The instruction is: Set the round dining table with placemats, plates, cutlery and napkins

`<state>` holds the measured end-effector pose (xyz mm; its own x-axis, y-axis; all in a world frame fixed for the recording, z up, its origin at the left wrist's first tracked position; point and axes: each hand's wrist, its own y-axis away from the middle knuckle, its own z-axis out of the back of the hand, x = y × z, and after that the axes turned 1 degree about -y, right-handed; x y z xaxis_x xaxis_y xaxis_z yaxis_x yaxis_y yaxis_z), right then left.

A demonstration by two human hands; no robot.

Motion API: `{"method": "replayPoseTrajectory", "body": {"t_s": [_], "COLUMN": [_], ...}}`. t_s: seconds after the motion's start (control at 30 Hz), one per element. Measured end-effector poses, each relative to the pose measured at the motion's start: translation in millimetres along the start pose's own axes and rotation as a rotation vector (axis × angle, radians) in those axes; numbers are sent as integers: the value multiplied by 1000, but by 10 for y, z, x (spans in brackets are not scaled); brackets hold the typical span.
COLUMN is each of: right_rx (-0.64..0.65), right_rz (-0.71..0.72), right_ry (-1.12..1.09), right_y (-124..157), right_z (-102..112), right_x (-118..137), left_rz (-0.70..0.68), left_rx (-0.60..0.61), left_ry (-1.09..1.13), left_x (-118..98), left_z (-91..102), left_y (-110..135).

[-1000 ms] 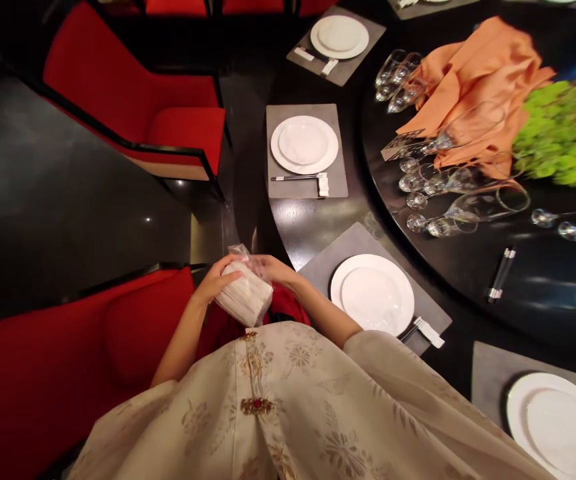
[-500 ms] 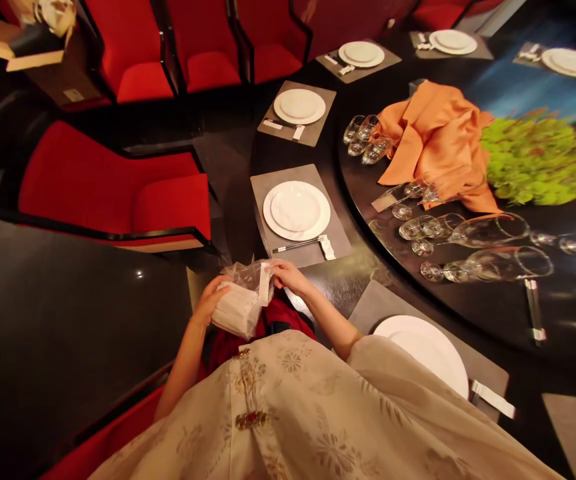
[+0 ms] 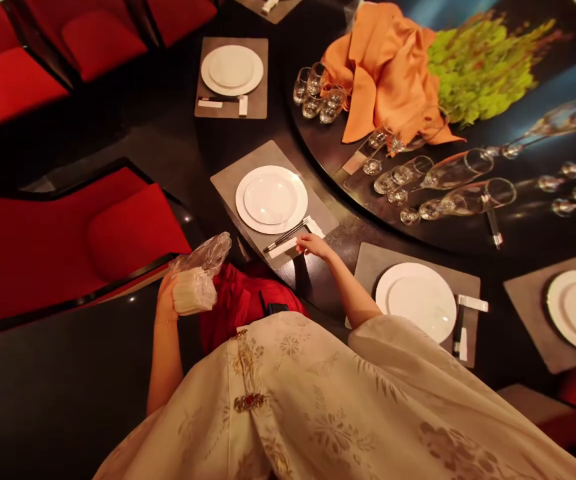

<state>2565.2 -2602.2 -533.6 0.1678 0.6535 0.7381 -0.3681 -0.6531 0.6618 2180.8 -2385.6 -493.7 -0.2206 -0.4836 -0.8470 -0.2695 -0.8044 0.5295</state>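
1. A dark round bench [image 3: 349, 235] spreads beneath a grey placemat [image 3: 267, 153]
2. Stacked white plates [image 3: 271, 199] sit on that placemat
3. The left hand [image 3: 167, 297] clasps a bagged white bundle [image 3: 195, 291], clear of the bench
4. The right hand [image 3: 314, 245] meets a slim white packet [image 3: 282, 248] at the placemat, beside dark chopsticks [image 3: 286, 236]; a firm pinch cannot be told

1. From here I see a dark table [image 3: 351, 230] carrying a round turntable [image 3: 523, 230].
2. Grey placemats [image 3: 228, 179] lie on the table, outside the turntable.
3. On the turntable I see orange cloth [image 3: 388, 67] and glasses [image 3: 451, 175].
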Motion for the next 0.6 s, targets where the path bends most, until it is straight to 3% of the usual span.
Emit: {"method": "replayPoseTrajectory", "body": {"t_s": [0.13, 0.23, 0.47, 0.6], "right_rx": [-130, -218, -374, -576], "right_rz": [-185, -212, -233, -223], "right_ry": [24, -18, 3, 278], "right_y": [-318, -428, -452, -342], "right_z": [-165, -300, -375, -378], "right_x": [-232, -294, -377, -293], "left_rz": [34, 47, 36, 74], "left_rx": [43, 68, 166, 190], "left_ry": [23, 31, -11, -6], "left_x": [-219, -384, -638, -675], "left_z": [55, 61, 88, 80], "left_y": [-335, -544, -842, -1003]}}
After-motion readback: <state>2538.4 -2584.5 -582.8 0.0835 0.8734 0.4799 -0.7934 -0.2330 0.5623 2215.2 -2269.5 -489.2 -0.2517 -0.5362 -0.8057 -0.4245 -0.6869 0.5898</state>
